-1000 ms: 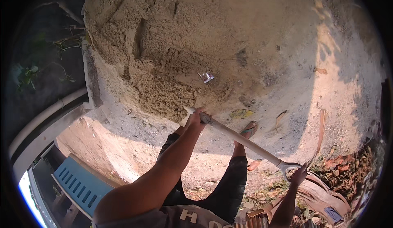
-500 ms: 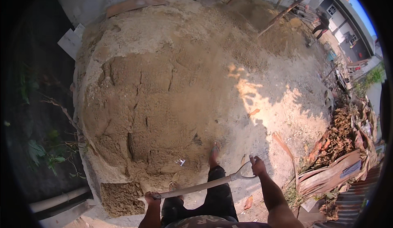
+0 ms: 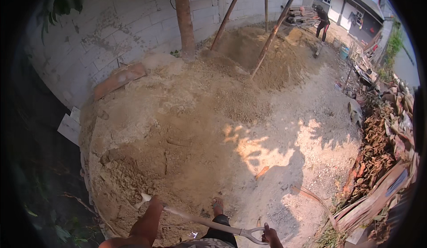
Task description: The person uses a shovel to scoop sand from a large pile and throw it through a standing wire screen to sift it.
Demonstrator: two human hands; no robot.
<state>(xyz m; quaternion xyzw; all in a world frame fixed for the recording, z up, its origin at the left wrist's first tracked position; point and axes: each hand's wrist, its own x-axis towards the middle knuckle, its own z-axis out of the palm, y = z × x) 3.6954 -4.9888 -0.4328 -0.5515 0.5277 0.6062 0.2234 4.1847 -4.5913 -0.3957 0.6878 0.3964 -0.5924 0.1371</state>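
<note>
A shovel with a pale wooden shaft (image 3: 200, 220) slants across the front of my body. My left hand (image 3: 155, 202) is closed round the lower shaft, toward the blade end. My right hand (image 3: 268, 234) grips the D-shaped handle (image 3: 253, 235) at the other end. A light-coloured part of the shovel (image 3: 143, 199) shows just beyond my left hand; the blade itself cannot be made out against the sand. Loose, clumpy damp sand (image 3: 122, 176) lies just beyond that end, on the broad sand bed (image 3: 191, 145). My bare foot (image 3: 217, 207) stands on the sand beside the shaft.
A block wall (image 3: 147, 30) and tree trunk (image 3: 183, 21) stand behind the bed. Right of them are a wooden frame (image 3: 273, 32), a sand pile (image 3: 284, 65) and another person (image 3: 321, 23). Dry leaves (image 3: 373, 145) and planks (image 3: 378, 194) line the right side.
The shovel's lower end has swung forward and up, and the dark sand load no longer shows on its blade. Loose clumps now lie ahead of it. The view has tilted up.
</note>
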